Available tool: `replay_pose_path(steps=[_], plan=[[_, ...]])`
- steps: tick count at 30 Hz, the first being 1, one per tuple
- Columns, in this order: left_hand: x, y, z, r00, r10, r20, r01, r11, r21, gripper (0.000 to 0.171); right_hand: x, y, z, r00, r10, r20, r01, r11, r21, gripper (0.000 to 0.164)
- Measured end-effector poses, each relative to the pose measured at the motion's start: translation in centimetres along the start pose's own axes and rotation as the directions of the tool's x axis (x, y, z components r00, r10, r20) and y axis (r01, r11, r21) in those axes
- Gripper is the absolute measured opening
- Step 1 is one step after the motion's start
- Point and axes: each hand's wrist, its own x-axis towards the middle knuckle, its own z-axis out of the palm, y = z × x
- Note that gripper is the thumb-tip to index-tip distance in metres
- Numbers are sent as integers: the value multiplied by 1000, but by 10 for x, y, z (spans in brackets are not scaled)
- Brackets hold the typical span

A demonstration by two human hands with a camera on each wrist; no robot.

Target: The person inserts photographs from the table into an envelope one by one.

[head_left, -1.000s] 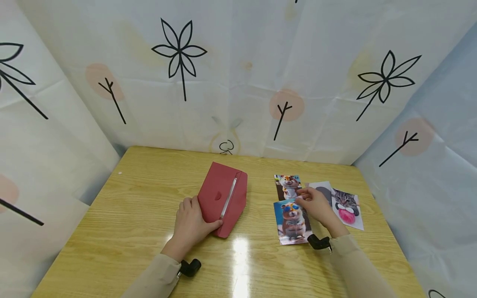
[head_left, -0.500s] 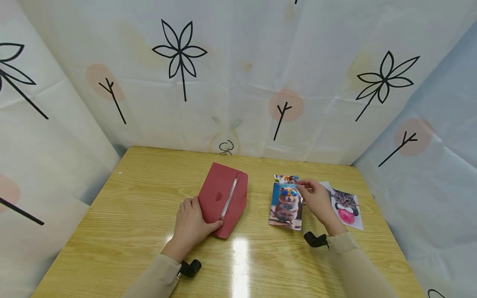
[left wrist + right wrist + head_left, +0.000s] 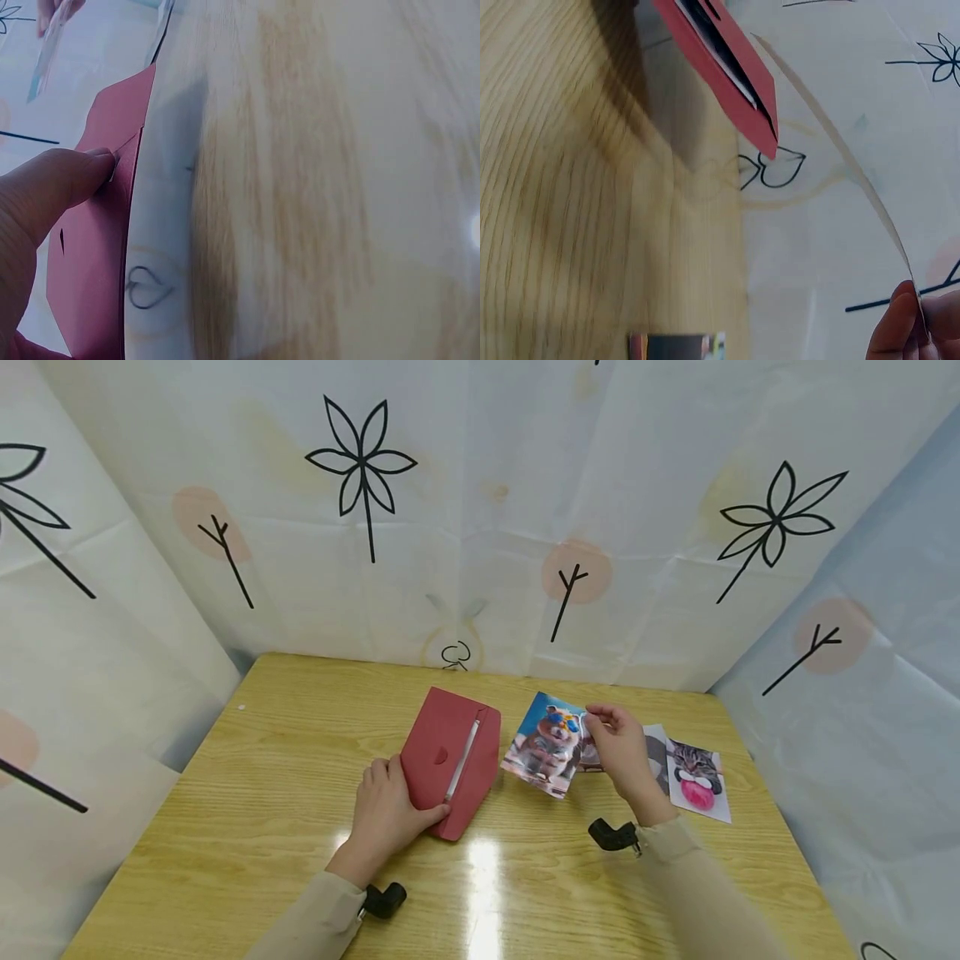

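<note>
Tilted up off the wooden table, a red envelope is gripped at its near left side by my left hand. Its flap side faces right, and a white edge shows in the slot. In the left wrist view my thumb presses on the envelope's face. My right hand pinches the upper right corner of a photo card of a hamster in sunglasses. That card hangs in the air just right of the envelope, seen nearly edge-on in the right wrist view.
Another photo card lies on the table, mostly hidden behind the held card and hand. To its right lie a grey-and-white card and a cat card. A patterned cloth encloses the table's back and sides.
My right hand has raised the hamster card off the other cards and carried it left toward the envelope, turning it clockwise. The left hand and envelope have barely moved.
</note>
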Motion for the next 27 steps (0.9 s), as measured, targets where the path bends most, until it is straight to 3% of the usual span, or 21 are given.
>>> replay_pose_path(steps=[5,12,15,20,27], plan=[[0,2,2,1000,4,-7,-4,1000,-3,109,-1,2,20,999,-11,44,11,1000,-14,32],[-1,4,2,1000,10,-3,-10,1000,-4,111,-2,3,48,991,45,123,-48,999,23,32],[0,5,1,1000,7,-1,-7,1000,-4,111,-5,-5,55,987,50,151,-58,997,51,32],[0,7,0,1000,5,-8,-5,1000,-14,109,-12,-19,60,981,57,184,-59,998,9,28],[0,10,-2,1000,-5,14,5,1000,-15,108,-4,3,75,984,74,165,-73,997,-9,22]])
